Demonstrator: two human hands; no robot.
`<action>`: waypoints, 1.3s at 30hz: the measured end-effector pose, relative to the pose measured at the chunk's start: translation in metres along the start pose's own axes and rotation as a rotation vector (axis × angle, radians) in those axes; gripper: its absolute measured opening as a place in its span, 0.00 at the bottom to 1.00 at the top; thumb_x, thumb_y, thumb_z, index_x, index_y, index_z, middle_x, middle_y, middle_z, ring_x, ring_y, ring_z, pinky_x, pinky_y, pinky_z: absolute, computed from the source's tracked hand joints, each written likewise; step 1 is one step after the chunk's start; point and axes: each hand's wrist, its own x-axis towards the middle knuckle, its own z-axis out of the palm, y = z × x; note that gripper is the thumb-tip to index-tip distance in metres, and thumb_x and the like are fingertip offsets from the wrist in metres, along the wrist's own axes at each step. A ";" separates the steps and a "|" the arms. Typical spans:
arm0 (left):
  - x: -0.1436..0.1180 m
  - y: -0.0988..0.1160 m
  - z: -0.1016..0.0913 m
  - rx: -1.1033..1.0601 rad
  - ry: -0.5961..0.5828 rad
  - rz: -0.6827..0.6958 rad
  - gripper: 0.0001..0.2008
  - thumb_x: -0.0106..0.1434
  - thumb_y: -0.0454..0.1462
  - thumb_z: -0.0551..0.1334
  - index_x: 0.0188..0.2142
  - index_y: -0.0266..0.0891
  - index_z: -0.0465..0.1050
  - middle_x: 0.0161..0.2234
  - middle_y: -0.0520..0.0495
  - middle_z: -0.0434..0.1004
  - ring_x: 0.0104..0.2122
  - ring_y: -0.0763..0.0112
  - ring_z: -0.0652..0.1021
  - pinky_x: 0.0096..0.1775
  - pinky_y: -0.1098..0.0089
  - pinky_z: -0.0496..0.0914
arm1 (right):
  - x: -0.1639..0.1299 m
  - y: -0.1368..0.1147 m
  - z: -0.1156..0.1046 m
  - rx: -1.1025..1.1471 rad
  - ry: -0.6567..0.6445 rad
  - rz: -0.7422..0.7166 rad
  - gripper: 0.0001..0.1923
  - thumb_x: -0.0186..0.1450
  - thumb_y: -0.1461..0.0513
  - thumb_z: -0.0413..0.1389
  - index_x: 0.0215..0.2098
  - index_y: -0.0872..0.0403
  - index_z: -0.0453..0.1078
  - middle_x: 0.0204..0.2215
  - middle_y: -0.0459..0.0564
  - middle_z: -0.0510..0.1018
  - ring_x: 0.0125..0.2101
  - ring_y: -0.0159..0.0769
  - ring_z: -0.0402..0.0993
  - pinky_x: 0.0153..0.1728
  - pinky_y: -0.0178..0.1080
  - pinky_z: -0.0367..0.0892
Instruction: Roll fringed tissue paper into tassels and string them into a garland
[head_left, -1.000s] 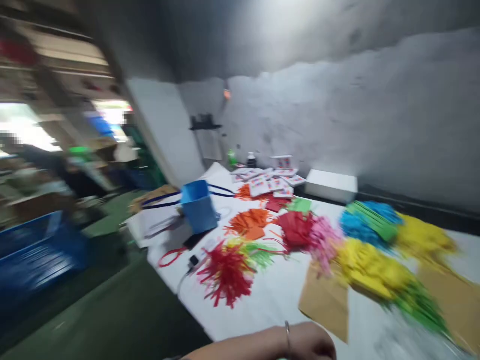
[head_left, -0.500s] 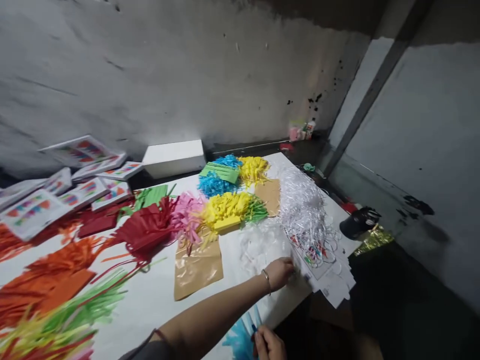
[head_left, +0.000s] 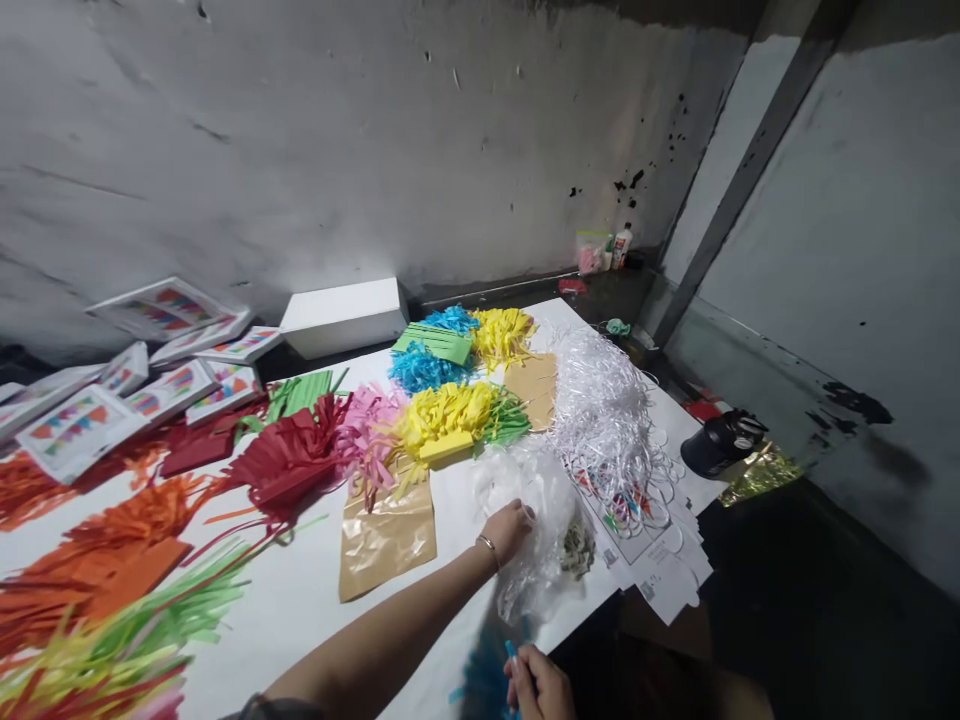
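Note:
My left hand (head_left: pixel 506 535), with a bracelet at the wrist, reaches across the table and is closed on a heap of clear plastic bags (head_left: pixel 544 590). Its fingertips are partly hidden in the plastic. A grey-green clump (head_left: pixel 577 548) of small things I cannot make out lies at the right of the heap. At the near edge, my right hand (head_left: pixel 541 685) is closed round the narrow twisted end of a blue tissue-paper tassel (head_left: pixel 512 650). The tassel's fringe hangs to the left, dim in shadow. Brown plastic packets (head_left: pixel 390 545) lie left of my left forearm.
Coloured tassel bundles, among them yellow (head_left: pixel 446 415), dark red (head_left: pixel 292 460) and orange (head_left: pixel 112 550), cover the left and middle. White string (head_left: pixel 611 400) lies over printed cards (head_left: pixel 667 580) on the right. A white box (head_left: pixel 345 315) and a black container (head_left: pixel 720 445) stand farther off.
My left hand has moved left, from beside the cards onto the clear plastic. The plastic now spreads nearer the front edge, and the grey-green clump shows. My right hand has stayed nearly in place.

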 end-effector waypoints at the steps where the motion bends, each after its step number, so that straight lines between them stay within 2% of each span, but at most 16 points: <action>1: -0.001 0.003 0.003 -0.007 -0.016 -0.013 0.12 0.56 0.30 0.58 0.38 0.40 0.75 0.41 0.45 0.75 0.39 0.64 0.76 0.43 0.68 0.67 | 0.002 -0.002 0.002 0.000 -0.014 -0.010 0.28 0.65 0.43 0.42 0.22 0.52 0.68 0.11 0.43 0.67 0.15 0.30 0.65 0.20 0.29 0.61; 4: -0.004 0.006 0.000 -0.088 -0.017 -0.070 0.16 0.58 0.30 0.58 0.46 0.41 0.72 0.40 0.45 0.77 0.42 0.63 0.76 0.46 0.65 0.66 | 0.006 -0.007 0.004 0.004 -0.039 -0.005 0.27 0.66 0.44 0.42 0.22 0.52 0.67 0.12 0.42 0.67 0.14 0.29 0.64 0.19 0.29 0.60; 6: -0.007 0.001 -0.007 -0.189 -0.006 -0.119 0.19 0.58 0.31 0.60 0.49 0.41 0.70 0.35 0.47 0.79 0.39 0.64 0.77 0.45 0.66 0.67 | 0.006 -0.007 0.004 -0.002 -0.047 0.008 0.26 0.66 0.45 0.43 0.23 0.53 0.67 0.12 0.43 0.67 0.15 0.29 0.65 0.20 0.29 0.60; 9: -0.011 -0.008 -0.017 -0.391 -0.009 -0.221 0.12 0.59 0.35 0.61 0.43 0.36 0.72 0.22 0.51 0.76 0.26 0.68 0.78 0.35 0.68 0.71 | 0.004 -0.008 0.005 -0.030 -0.072 0.002 0.25 0.67 0.46 0.43 0.23 0.53 0.67 0.13 0.43 0.68 0.17 0.30 0.66 0.22 0.30 0.60; 11: -0.013 -0.011 -0.021 -0.557 -0.008 -0.286 0.08 0.60 0.37 0.60 0.37 0.34 0.73 0.18 0.53 0.73 0.21 0.71 0.76 0.29 0.71 0.71 | 0.004 -0.011 0.006 -0.046 -0.098 -0.013 0.25 0.67 0.46 0.43 0.23 0.53 0.68 0.13 0.43 0.68 0.17 0.30 0.66 0.23 0.30 0.61; 15: -0.025 -0.011 -0.030 -0.904 0.020 -0.364 0.09 0.60 0.39 0.63 0.32 0.33 0.71 0.23 0.49 0.77 0.20 0.78 0.75 0.25 0.76 0.71 | 0.010 -0.025 0.003 -0.071 -0.146 -0.025 0.24 0.67 0.47 0.44 0.24 0.53 0.68 0.16 0.44 0.70 0.19 0.31 0.68 0.24 0.30 0.62; 18: -0.050 -0.011 -0.045 -1.122 0.045 -0.402 0.10 0.62 0.39 0.62 0.32 0.32 0.71 0.29 0.45 0.79 0.19 0.82 0.74 0.23 0.80 0.70 | 0.021 -0.044 -0.001 -0.087 -0.105 -0.022 0.22 0.67 0.49 0.45 0.24 0.53 0.67 0.17 0.44 0.70 0.21 0.31 0.68 0.25 0.30 0.63; 22: -0.107 -0.018 -0.077 -1.429 0.077 -0.444 0.04 0.63 0.31 0.60 0.36 0.31 0.73 0.36 0.41 0.79 0.34 0.78 0.79 0.37 0.82 0.73 | 0.034 -0.082 0.004 -0.077 -0.099 -0.022 0.20 0.68 0.51 0.44 0.27 0.53 0.67 0.20 0.44 0.70 0.23 0.32 0.69 0.28 0.31 0.64; 24: -0.140 -0.024 -0.094 -1.676 0.072 -0.486 0.05 0.60 0.28 0.62 0.38 0.31 0.73 0.38 0.41 0.79 0.37 0.77 0.79 0.39 0.82 0.73 | 0.037 -0.103 0.015 -0.068 -0.148 -0.063 0.19 0.69 0.51 0.44 0.27 0.53 0.66 0.21 0.44 0.70 0.25 0.33 0.69 0.29 0.31 0.64; 26: -0.172 -0.031 -0.108 -1.862 0.083 -0.512 0.08 0.58 0.28 0.65 0.39 0.32 0.74 0.36 0.43 0.80 0.32 0.77 0.80 0.31 0.81 0.73 | 0.034 -0.125 0.031 -0.073 -0.209 -0.117 0.18 0.69 0.53 0.44 0.27 0.52 0.66 0.21 0.44 0.70 0.25 0.32 0.69 0.30 0.31 0.64; 29: -0.213 -0.042 -0.122 -1.984 0.206 -0.466 0.09 0.55 0.30 0.69 0.37 0.34 0.74 0.34 0.46 0.80 0.27 0.77 0.78 0.24 0.80 0.70 | 0.025 -0.154 0.062 -0.110 -0.312 -0.230 0.16 0.69 0.55 0.44 0.29 0.52 0.66 0.23 0.44 0.71 0.26 0.32 0.69 0.29 0.31 0.63; 32: -0.246 -0.050 -0.129 -2.103 0.366 -0.395 0.10 0.52 0.31 0.70 0.35 0.35 0.74 0.34 0.47 0.80 0.29 0.75 0.78 0.29 0.76 0.71 | 0.014 -0.175 0.098 -0.176 -0.382 -0.381 0.15 0.70 0.57 0.44 0.31 0.52 0.67 0.26 0.46 0.73 0.28 0.33 0.71 0.31 0.32 0.64; 35: -0.272 -0.055 -0.134 -2.195 0.510 -0.407 0.11 0.53 0.31 0.70 0.37 0.37 0.74 0.36 0.48 0.80 0.31 0.74 0.78 0.34 0.73 0.71 | 0.003 -0.186 0.135 -0.252 -0.420 -0.509 0.14 0.70 0.59 0.44 0.34 0.52 0.69 0.29 0.48 0.75 0.31 0.35 0.72 0.34 0.33 0.65; 39: -0.300 -0.064 -0.142 -2.281 0.672 -0.439 0.11 0.55 0.30 0.68 0.39 0.39 0.74 0.36 0.50 0.80 0.32 0.74 0.78 0.37 0.72 0.71 | -0.010 -0.192 0.170 -0.312 -0.464 -0.570 0.14 0.69 0.60 0.44 0.33 0.53 0.69 0.29 0.49 0.75 0.32 0.36 0.72 0.35 0.35 0.64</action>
